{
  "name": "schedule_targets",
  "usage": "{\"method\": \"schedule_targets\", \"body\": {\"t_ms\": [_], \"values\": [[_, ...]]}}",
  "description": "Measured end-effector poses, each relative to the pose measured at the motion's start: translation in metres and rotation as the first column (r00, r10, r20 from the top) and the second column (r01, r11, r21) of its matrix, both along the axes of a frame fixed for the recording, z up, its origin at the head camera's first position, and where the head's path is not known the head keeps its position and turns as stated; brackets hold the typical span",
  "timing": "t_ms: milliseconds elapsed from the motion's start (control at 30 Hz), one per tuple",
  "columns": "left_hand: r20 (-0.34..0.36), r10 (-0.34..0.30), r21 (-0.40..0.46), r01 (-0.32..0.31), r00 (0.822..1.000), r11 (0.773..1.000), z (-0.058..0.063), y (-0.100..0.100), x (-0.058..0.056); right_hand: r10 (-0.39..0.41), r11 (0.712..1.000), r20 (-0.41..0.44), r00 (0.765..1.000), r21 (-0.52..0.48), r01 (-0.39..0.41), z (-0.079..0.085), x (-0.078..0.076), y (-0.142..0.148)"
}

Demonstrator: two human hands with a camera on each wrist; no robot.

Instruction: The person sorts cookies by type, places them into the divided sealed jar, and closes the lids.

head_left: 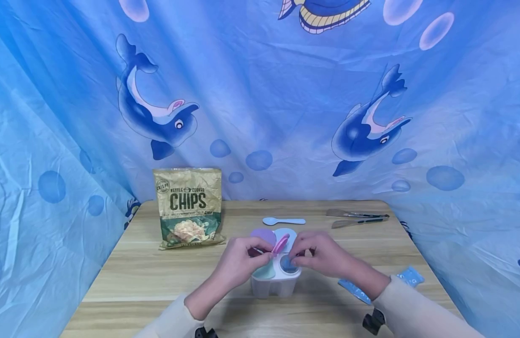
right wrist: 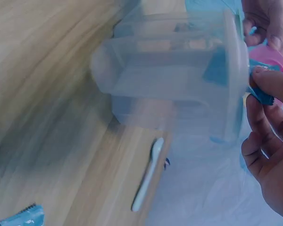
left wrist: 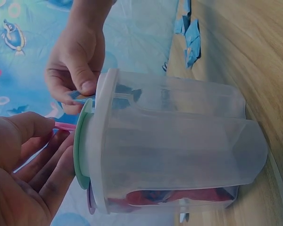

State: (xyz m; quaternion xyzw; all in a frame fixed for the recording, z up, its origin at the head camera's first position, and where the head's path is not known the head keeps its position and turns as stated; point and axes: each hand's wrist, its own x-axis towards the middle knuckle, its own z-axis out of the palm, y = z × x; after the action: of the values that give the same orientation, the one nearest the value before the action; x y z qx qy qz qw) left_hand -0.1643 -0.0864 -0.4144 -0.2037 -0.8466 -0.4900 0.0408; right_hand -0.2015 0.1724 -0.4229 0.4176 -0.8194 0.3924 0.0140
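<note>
A clear compartmented container (head_left: 281,287) with a white rim stands on the table between both hands. Its purple lid (head_left: 263,234), pale blue lid (head_left: 286,234) and mint lid (head_left: 266,271) lie over their openings. My left hand (head_left: 243,256) pinches the raised pink lid (head_left: 281,244) by its edge. In my right hand (head_left: 323,253), thumb and fingers pinch a small blue packet (right wrist: 265,95), partly in the round opening at the front right. Through the container's wall, a red packet (left wrist: 179,195) shows in one compartment in the left wrist view.
A chips bag (head_left: 190,211) stands at the back left of the wooden table (head_left: 137,281). A pale blue spoon (head_left: 284,221) lies behind the container, and tongs (head_left: 359,218) at the back right. Blue packets (head_left: 410,277) lie beside and partly under my right forearm.
</note>
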Motion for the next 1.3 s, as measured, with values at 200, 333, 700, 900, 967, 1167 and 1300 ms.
{"method": "schedule_targets", "body": {"t_ms": [200, 333, 700, 900, 967, 1167, 1300], "values": [[0.000, -0.001, 0.002, 0.001, 1.000, 1.000, -0.001, 0.000, 0.001, 0.027, 0.999, -0.047, 0.999, 0.036, -0.026, -0.004, 0.005, -0.007], [-0.004, 0.002, -0.004, -0.002, 1.000, 1.000, 0.000, 0.000, 0.001, 0.027, 0.998, -0.055, 0.998, 0.065, -0.023, -0.004, 0.007, -0.007], [0.005, -0.002, 0.001, 0.002, 1.000, 1.000, 0.000, 0.001, 0.001, 0.007, 0.994, -0.008, 1.000, 0.107, -0.006, -0.001, 0.006, -0.001], [0.010, -0.007, 0.010, 0.007, 1.000, 1.000, -0.001, 0.001, 0.000, -0.075, 0.994, 0.013, 0.997, 0.079, 0.074, 0.007, 0.003, 0.015], [0.013, -0.005, 0.011, 0.004, 1.000, 1.000, -0.001, 0.001, 0.000, -0.105, 0.992, 0.021, 0.994, 0.078, 0.104, 0.009, 0.002, 0.025], [0.012, -0.003, 0.006, 0.003, 1.000, 1.000, -0.001, 0.000, 0.000, -0.208, 0.969, 0.021, 0.978, 0.139, 0.203, 0.009, -0.002, 0.062], [0.008, -0.004, 0.005, 0.004, 1.000, 1.000, -0.001, 0.000, 0.000, -0.249, 0.951, 0.045, 0.967, 0.201, 0.236, -0.005, -0.006, 0.092]]}}
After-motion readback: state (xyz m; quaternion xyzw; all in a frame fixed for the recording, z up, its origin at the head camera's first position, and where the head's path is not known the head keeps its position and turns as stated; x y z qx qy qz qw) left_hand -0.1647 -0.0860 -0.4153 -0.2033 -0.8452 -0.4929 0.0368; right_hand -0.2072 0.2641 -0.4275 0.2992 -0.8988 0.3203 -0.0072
